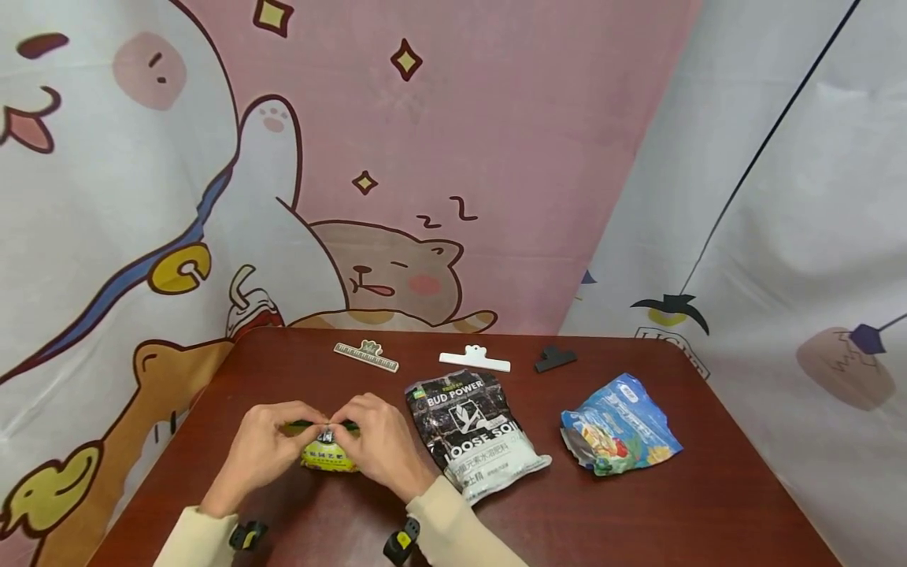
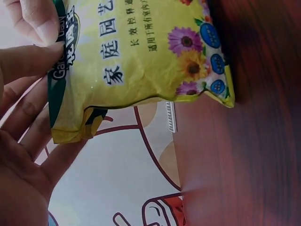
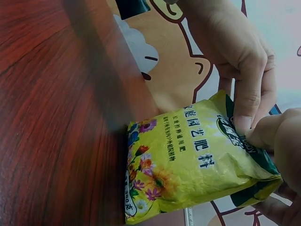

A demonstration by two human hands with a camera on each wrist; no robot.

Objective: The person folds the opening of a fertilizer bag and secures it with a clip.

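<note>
A yellow fertilizer bag (image 1: 330,455) with a green top edge and flower prints stands upright on the table at the left in the head view. My left hand (image 1: 268,446) pinches its top edge between thumb and fingers. Close beside it, my right hand (image 1: 381,442) pinches the same edge, the two thumbs nearly meeting at the middle. Both wrist views show the bag front (image 2: 136,52) with the thumbs on the printed face and fingers behind the edge. In the right wrist view, the bag (image 3: 188,155) looks plump, its lower edge at the tabletop.
To the right lie a black-and-white soil bag (image 1: 471,433) and a blue bag (image 1: 620,429). Along the back of the brown table (image 1: 602,520) are a patterned clip (image 1: 366,356), a white clip (image 1: 475,359) and a black clip (image 1: 555,360). A cartoon cloth (image 1: 496,142) hangs behind.
</note>
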